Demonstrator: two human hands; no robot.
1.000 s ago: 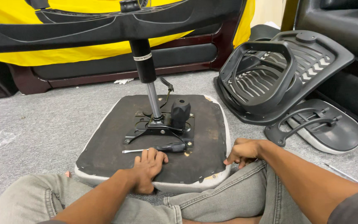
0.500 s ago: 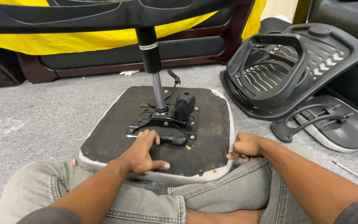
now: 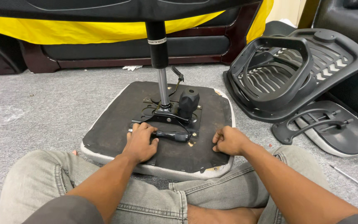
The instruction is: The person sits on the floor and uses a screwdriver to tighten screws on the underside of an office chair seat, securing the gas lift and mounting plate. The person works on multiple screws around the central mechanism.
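Our left hand (image 3: 141,142) has its fingers curled over the near end of a black lever (image 3: 171,135), gripping it where it meets the metal plate (image 3: 167,118) bolted to the underside of the seat (image 3: 117,124). Our right hand (image 3: 228,140) is closed in a loose fist, knuckles resting on the seat's black underside near its right near edge; we cannot tell whether anything is inside it. The lever lies across the near side of the plate, pointing right, its handle end between our two hands. From the plate a gas cylinder (image 3: 159,62) rises, thin and silver low down, thick and black above, with a black knob (image 3: 188,101) just right of it. The seat lies upside down on the grey carpet (image 3: 42,103), its near edge touching our crossed legs in grey jeans (image 3: 154,199). Far right, a black mesh backrest (image 3: 286,70) leans on its side, with armrest parts (image 3: 324,128) near it. A screwdriver (image 3: 355,182) lies on the carpet at the near right.
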